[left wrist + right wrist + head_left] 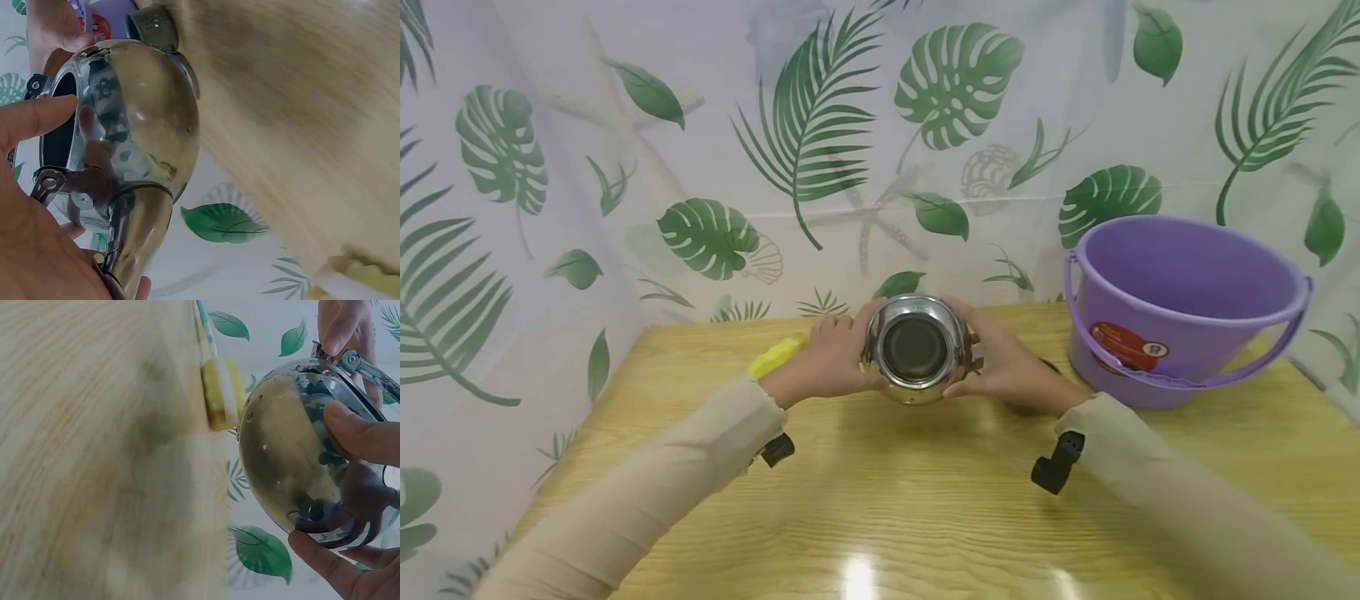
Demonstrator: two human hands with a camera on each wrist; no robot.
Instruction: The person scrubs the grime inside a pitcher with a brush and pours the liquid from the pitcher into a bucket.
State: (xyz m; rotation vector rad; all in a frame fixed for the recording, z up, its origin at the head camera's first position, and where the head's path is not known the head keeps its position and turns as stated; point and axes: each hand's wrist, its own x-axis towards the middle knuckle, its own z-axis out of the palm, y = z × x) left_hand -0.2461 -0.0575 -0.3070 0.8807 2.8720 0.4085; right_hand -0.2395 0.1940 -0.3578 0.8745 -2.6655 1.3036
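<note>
A shiny metal teapot (917, 395) is held between both hands, its round mouth tipped toward the head camera. My left hand (835, 357) grips the spout side; in the left wrist view the thumb lies at the rim and the spout (140, 234) runs down beside the palm. On the opposite side my right hand (1006, 367) holds the rounded body, thumb on the shoulder and fingers beneath, as the right wrist view shows. A folding handle (369, 372) is hinged near the mouth. Left of the teapot lies a yellow sponge brush (771, 357).
A purple bucket (1165, 358) with its handle lowered stands at the right of the wooden table (880, 492). Near the right hand sits a perforated metal strainer cup (156, 30), mostly hidden in the head view. Behind the table hangs a leaf-patterned curtain (850, 275).
</note>
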